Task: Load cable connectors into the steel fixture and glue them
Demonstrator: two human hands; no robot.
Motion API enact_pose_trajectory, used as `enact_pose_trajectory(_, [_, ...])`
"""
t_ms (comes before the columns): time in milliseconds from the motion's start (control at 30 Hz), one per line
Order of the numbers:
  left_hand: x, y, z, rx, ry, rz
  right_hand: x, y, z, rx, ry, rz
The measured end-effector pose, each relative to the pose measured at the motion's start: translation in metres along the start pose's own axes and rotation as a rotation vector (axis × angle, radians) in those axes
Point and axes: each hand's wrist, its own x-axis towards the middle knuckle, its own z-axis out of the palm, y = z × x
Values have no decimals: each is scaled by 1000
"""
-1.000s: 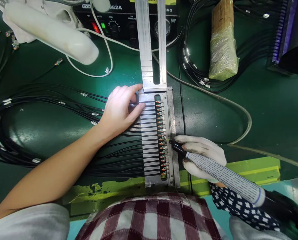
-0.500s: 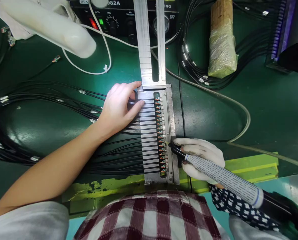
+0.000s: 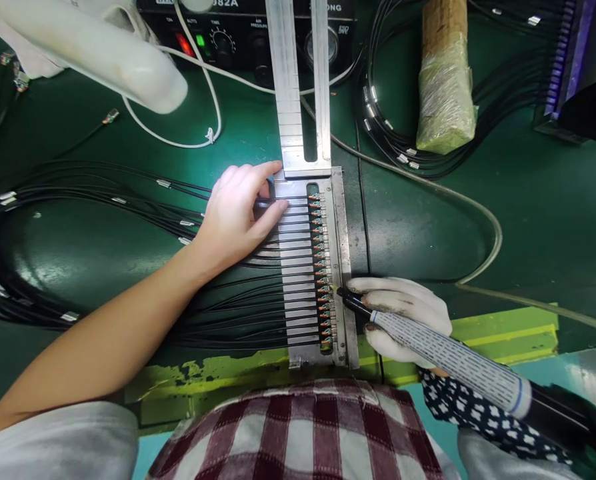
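My bare left hand (image 3: 241, 210) rests over the upper left of a slotted metal jig (image 3: 295, 261). Its index finger touches the jig's top corner and its thumb lies on the uppermost black cables (image 3: 258, 343); finger and thumb are apart. Several cables run side by side through the slots, ending in a row of small connectors with orange wires (image 3: 322, 247). In a white glove, my right hand (image 3: 405, 303) is closed round a pen-shaped dispensing syringe (image 3: 443, 350) with a dash-patterned barrel. The syringe's dark tip points at the lower connectors; actual contact cannot be made out.
A long metal bar (image 3: 288, 87) meets the jig's top edge. Behind stands a black control box (image 3: 248, 43) with lit switches. A film-wrapped block (image 3: 445, 100) sits on coiled cables at the right. A white lamp-like arm (image 3: 103, 53) hangs upper left; a clear tube (image 3: 493, 227) curves right.
Both hands, the jig and the syringe hold nearly the same places. Only a very slight shift of the view shows.
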Motion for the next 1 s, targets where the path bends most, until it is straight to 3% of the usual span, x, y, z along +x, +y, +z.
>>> enact_pose_trajectory(1000, [0,-1,1,15,2,10,6,-5,-1,-13,5,48])
